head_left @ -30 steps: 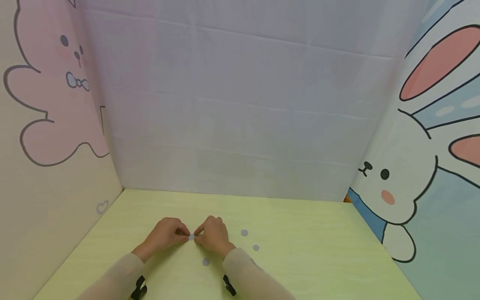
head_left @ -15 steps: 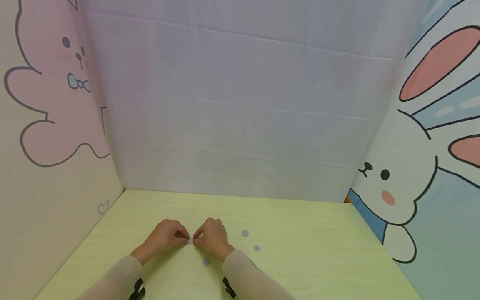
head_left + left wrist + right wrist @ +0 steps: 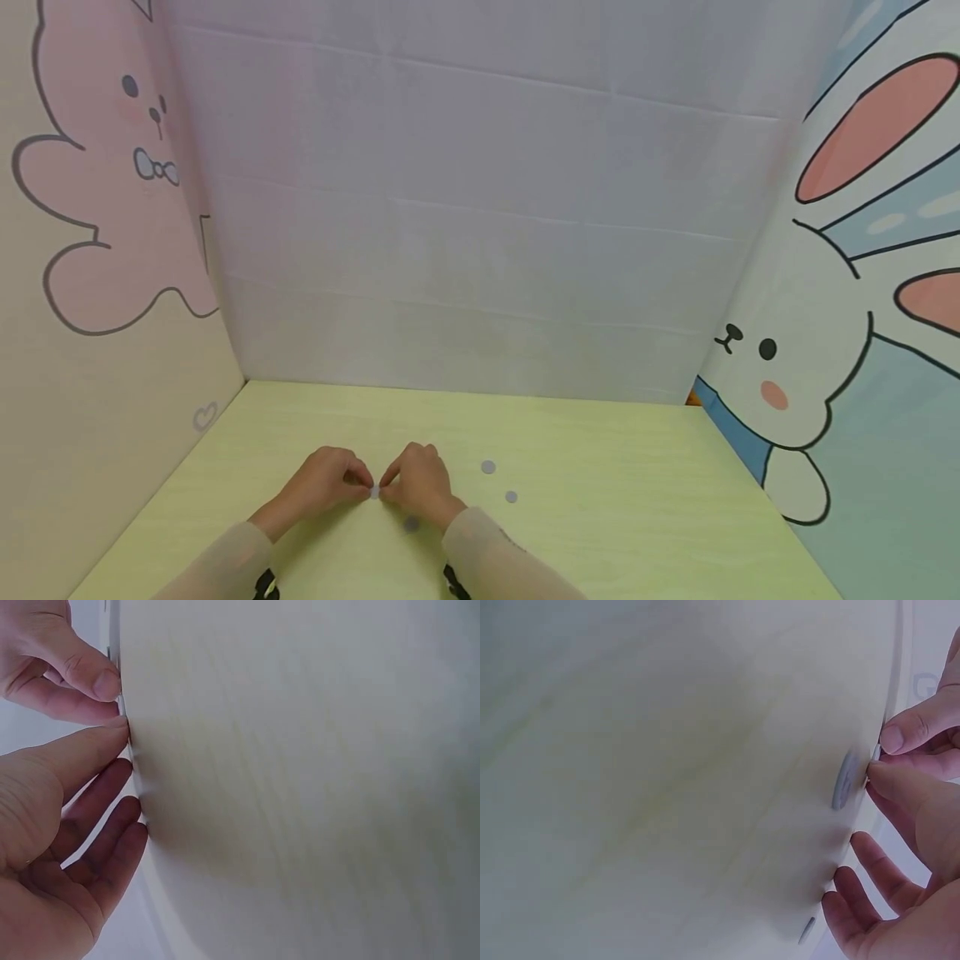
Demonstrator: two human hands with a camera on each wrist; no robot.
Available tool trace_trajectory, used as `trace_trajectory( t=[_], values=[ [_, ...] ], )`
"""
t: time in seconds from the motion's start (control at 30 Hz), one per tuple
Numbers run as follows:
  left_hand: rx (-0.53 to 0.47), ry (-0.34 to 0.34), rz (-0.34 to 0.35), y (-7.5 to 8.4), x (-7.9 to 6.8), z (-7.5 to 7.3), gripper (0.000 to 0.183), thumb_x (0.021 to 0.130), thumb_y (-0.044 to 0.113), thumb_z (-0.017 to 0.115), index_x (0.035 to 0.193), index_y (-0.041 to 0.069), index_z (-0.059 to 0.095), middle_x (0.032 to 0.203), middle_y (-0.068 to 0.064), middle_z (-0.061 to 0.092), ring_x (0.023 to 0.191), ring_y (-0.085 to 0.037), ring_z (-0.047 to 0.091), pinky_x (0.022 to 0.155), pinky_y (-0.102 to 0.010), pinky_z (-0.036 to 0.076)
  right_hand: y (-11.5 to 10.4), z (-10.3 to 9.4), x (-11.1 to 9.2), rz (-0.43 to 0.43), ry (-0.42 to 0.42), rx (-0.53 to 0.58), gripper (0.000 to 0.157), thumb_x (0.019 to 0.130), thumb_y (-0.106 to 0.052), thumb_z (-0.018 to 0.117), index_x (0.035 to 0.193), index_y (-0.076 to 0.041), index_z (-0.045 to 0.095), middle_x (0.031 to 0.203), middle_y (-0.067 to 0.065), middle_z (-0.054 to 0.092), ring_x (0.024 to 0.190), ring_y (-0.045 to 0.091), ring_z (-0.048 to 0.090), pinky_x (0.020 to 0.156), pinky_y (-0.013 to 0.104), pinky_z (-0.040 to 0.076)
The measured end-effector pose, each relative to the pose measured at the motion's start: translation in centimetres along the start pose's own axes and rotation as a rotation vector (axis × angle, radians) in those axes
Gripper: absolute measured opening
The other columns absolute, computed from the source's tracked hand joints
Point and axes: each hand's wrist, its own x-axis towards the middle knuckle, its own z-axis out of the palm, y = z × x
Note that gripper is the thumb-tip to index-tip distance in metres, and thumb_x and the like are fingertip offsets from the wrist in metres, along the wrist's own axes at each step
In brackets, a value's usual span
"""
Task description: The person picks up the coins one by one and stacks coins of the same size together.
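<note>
A small grey disc (image 3: 375,492) lies between both hands on the yellow-green table (image 3: 600,500). At its left edge the thumb and forefinger of my left hand (image 3: 324,482) pinch it. My right hand (image 3: 420,485) pinches the disc's other side with thumb and forefinger. Up close in the right wrist view, only a thin sliver of the held disc (image 3: 876,752) shows between the fingertips. The remaining fingers of my left hand (image 3: 52,832) and my right hand (image 3: 922,855) bend loosely, their tips near or on the tabletop.
A second grey disc (image 3: 411,523) lies nearer the person, by the right wrist. Two more, a far disc (image 3: 488,467) and a smaller-looking disc (image 3: 512,497), lie right of the hands. A pale back wall (image 3: 480,250) and printed side walls enclose the table.
Both hands have slid toward the person and slightly left, carrying the pinched disc between them. The other discs have stayed in place.
</note>
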Motion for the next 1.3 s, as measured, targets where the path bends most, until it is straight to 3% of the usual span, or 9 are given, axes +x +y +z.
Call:
trace_trajectory(
  t=[0.5, 0.8, 1.3],
  values=[
    [-0.036, -0.024, -0.001, 0.5, -1.7, -0.4, 0.011, 0.083, 0.018, 0.091, 0.086, 0.024, 0.083, 0.084, 0.019, 0.073, 0.081, -0.001, 0.064, 0.075, -0.028, 0.053, -0.9, 0.3, -1.2, 0.005, -0.039, 0.025, 0.010, 0.082, -0.025, 0.093, 0.076, -0.026, 0.085, 0.102, -0.002, 0.065, 0.091, 0.015, 0.051, 0.068, 0.023, 0.044],
    [-0.044, -0.033, 0.014, 0.6, -2.6, -0.5, 0.011, 0.083, 0.019, 0.092, 0.085, 0.025, 0.083, 0.084, 0.020, 0.072, 0.080, 0.000, 0.063, 0.074, -0.027, 0.053, -1.2, 0.6, -1.8, 0.001, -0.042, 0.034, 0.012, 0.079, -0.023, 0.094, 0.074, -0.029, 0.085, 0.096, -0.007, 0.061, 0.087, 0.010, 0.047, 0.065, 0.020, 0.040],
    [-0.073, -0.047, 0.000, 1.2, -3.9, -0.7, 0.013, 0.083, 0.019, 0.091, 0.085, 0.027, 0.082, 0.084, 0.022, 0.069, 0.080, 0.002, 0.059, 0.072, -0.025, 0.051, -1.9, 0.5, -2.8, -0.053, -0.057, -0.023, 0.010, 0.080, -0.029, 0.093, 0.076, -0.030, 0.085, 0.093, -0.010, 0.063, 0.086, 0.007, 0.046, 0.067, 0.018, 0.038]
  ],
)
